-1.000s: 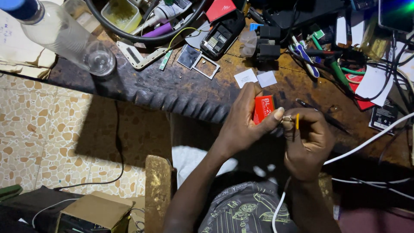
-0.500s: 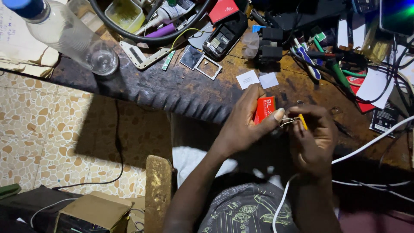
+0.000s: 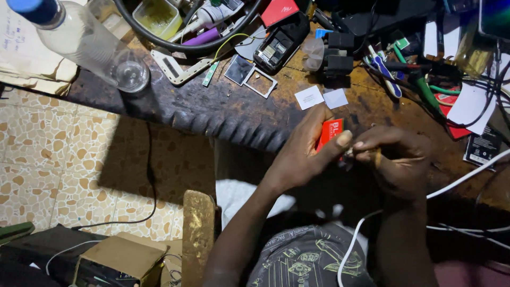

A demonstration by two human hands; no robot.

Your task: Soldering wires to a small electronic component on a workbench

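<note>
Your hands meet just past the workbench edge [image 3: 223,119], clutter crowds the bench beyond, left hand [image 3: 305,154] pinches a small red block [image 3: 329,133], right hand [image 3: 396,159] curled shut around a thin yellowish tool [image 3: 377,158].

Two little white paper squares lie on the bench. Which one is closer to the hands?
The right-hand white square: it lies just above the red item that the left hand holds. The other white square sits further left.

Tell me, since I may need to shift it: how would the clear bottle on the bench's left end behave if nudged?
The bottle looks like glass, so probably hard, smooth and breakable. It stands near the bench edge above a tiled floor, so a push could drop it. It is tall and narrow, with no liquid evident, so likely apt to tip, then roll.
</note>
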